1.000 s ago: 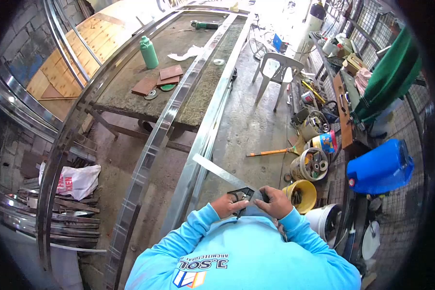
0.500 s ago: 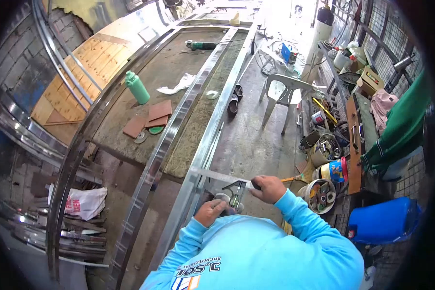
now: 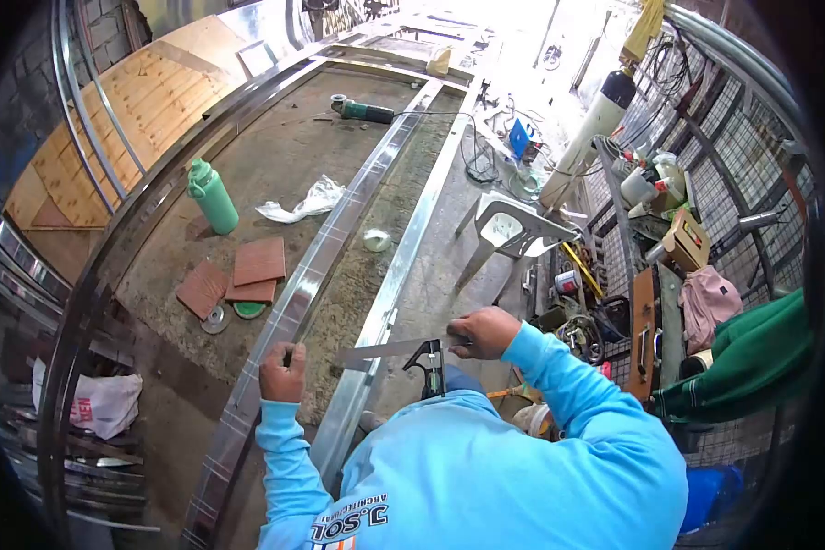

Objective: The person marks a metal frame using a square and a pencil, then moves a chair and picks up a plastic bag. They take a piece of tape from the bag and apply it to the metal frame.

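My right hand (image 3: 484, 332) is closed on the near end of a combination square (image 3: 428, 365). The square's thin steel blade reaches left over the galvanized metal tube (image 3: 365, 370), and its dark head hangs below the blade, close to my body. Fingers curled, my left hand (image 3: 283, 370) is at the shiny steel tube (image 3: 313, 280), which bears several marked lines across its face. Whatever those fingers may pinch is too small to make out.
A green bottle (image 3: 214, 197), reddish square pads (image 3: 258, 263), a crumpled white plastic bag (image 3: 304, 202) and an angle grinder (image 3: 362, 111) lie within the frame. A plastic chair (image 3: 513, 229) and a gas cylinder (image 3: 588, 137) stand to the right.
My left hand has moved left, from near my body and the square to the shiny steel tube. My right hand has shifted slightly left and up with the square. The view has tilted.
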{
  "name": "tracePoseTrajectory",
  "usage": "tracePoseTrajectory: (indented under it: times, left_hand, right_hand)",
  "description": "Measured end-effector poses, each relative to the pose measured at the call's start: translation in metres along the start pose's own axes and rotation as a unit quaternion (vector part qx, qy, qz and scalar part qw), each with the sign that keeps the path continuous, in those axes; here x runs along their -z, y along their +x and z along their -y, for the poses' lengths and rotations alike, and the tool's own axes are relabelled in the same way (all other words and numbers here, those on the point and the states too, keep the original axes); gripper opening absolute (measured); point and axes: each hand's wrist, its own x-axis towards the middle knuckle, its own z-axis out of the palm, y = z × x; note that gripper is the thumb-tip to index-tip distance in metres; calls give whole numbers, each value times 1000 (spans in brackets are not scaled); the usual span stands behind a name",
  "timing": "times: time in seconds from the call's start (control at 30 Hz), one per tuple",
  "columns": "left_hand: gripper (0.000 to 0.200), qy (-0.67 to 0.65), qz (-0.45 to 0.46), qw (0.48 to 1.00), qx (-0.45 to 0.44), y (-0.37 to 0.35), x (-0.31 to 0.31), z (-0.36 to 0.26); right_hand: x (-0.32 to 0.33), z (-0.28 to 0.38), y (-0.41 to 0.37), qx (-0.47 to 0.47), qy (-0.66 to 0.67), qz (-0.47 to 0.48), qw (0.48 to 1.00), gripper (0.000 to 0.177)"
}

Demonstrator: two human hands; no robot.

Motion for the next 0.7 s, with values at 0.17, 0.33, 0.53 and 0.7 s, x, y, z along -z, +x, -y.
tracePoseTrajectory:
  times: [0.17,0.33,0.53,0.7]
  left_hand:
    - [24,110,-63,992,-21,14,-3,30]
    - [22,186,-110,973,75,17,-12,34]
    - [23,245,-135,946,163,55,-49,29]
    - [23,276,-151,932,178,79,-84,16]
  right_hand:
    - [4,-48,97,93,-51,70,992,29]
    - [9,-99,214,222,-57,111,967,33]
    - [19,-161,323,305,-57,129,942,35]
    - [-1,-210,381,333,-98,133,928,39]
